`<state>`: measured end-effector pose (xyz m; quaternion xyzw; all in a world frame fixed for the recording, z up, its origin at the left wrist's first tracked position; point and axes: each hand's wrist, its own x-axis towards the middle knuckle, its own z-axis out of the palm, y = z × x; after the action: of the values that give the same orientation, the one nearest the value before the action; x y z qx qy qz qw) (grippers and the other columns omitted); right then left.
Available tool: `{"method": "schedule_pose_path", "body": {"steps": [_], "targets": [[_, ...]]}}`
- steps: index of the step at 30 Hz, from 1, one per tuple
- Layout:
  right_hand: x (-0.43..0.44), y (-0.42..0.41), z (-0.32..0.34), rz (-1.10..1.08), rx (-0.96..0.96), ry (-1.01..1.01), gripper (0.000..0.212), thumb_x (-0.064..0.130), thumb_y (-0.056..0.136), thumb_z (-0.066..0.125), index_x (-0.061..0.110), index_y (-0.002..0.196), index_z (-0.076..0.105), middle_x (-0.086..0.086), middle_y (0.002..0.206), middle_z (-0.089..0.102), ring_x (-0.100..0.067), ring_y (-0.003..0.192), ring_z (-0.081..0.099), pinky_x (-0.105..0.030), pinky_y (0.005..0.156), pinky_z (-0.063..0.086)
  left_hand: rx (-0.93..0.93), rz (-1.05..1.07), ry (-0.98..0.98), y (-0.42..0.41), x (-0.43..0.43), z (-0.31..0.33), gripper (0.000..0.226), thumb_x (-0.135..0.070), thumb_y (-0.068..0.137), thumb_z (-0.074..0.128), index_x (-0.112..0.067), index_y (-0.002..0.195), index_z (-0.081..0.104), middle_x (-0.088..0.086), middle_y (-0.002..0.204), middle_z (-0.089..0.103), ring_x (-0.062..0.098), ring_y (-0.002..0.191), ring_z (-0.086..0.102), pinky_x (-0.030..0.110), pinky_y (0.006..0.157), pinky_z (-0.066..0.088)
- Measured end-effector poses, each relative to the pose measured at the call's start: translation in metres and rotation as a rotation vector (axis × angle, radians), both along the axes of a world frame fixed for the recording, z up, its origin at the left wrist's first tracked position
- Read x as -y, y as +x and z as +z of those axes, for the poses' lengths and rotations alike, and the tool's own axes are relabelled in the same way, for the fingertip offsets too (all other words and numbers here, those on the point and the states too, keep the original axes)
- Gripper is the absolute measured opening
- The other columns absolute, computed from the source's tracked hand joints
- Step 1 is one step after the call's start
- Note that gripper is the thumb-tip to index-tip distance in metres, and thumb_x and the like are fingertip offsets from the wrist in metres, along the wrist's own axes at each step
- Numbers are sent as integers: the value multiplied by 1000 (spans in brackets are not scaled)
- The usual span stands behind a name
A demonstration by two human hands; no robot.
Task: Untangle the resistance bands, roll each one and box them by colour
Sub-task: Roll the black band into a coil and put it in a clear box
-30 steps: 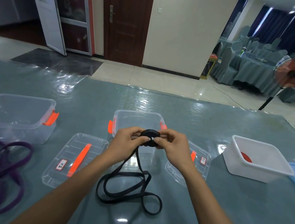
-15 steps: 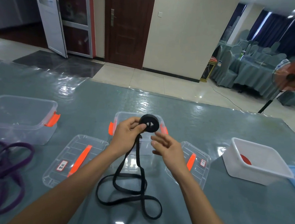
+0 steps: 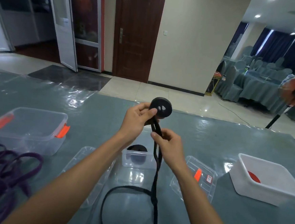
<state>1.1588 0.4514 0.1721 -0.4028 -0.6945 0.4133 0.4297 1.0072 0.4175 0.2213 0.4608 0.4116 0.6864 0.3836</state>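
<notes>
While fingers of your left hand (image 3: 137, 120) pinch the coiled black band (image 3: 161, 109) above the glossy grey tabletop (image 3: 229, 136), your right hand (image 3: 170, 147) pinches its tail toward 6 o'clock; a dark door (image 3: 136, 40) stands at 12 o'clock, draped chairs (image 3: 233, 83) at 2.

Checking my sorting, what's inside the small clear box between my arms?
A black roll lies inside the clear box; the left forearm covers the box's left end.

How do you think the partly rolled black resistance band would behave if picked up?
Probably floppy: the black resistance band hangs limp below the right hand. Its coil, pinched by the left hand, likely unwinds if released.
</notes>
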Motion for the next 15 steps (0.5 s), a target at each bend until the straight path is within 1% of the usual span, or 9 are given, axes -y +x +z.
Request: {"method": "schedule_pose_path", "body": {"steps": [2,4,5,7,9,11,12,14,15], "targets": [[-1,1,9,-46,75,113,10,40,87,74,31,91,74,15,85,73,-4,84,67,-26,78,54,-18,8,30,-1,-1,7,14,-11,99,62,-7,111,67,17,100,77,34,95,75,44,90,60],[1,1,14,-94,130,257,12,40,89,72,32,97,74,19,87,73,0,86,66,-22,77,53,-46,14,47,-1,0,11,16,-11,100,61,-4,114,65,15,100,78,32,96,76,43,90,61],[3,0,14,-110,149,325,14,38,91,70,30,101,75,19,87,73,-1,84,66,-23,76,53,-54,17,51,0,1,12,17,-11,100,60,-3,115,65,15,100,78,31,95,76,41,89,61],[7,0,11,-130,172,445,14,32,95,67,23,103,74,13,85,72,-7,78,65,-31,73,54,-55,18,57,1,3,14,18,-10,101,60,0,115,64,16,99,78,31,93,76,39,87,61],[9,-1,6,-169,209,534,13,23,96,64,19,106,71,7,84,69,-13,74,61,-37,71,52,-44,13,62,2,3,17,19,-10,101,59,2,115,63,18,99,77,33,92,76,40,88,61],[9,-1,1,-188,209,513,16,16,95,63,18,110,69,5,86,66,-16,75,59,-38,70,52,-52,4,73,4,2,20,17,-9,101,59,1,114,64,19,97,77,34,90,76,42,88,61],[8,0,-1,-180,190,454,15,14,93,64,18,107,69,4,84,65,-17,75,59,-40,70,53,-64,-1,77,5,2,21,15,-8,101,59,0,112,65,17,95,77,34,88,76,42,88,61],[7,2,-10,-132,189,311,4,14,89,64,16,91,67,0,77,63,-22,70,59,-44,74,54,-78,-14,80,9,2,20,13,-6,100,60,-2,110,66,13,89,77,31,81,76,40,85,62],[7,3,-17,-99,220,252,4,15,89,64,16,85,65,-1,73,61,-22,67,58,-41,80,54,-78,-18,77,10,2,18,12,-6,99,60,-2,109,66,11,85,76,29,77,75,39,83,62]]}}
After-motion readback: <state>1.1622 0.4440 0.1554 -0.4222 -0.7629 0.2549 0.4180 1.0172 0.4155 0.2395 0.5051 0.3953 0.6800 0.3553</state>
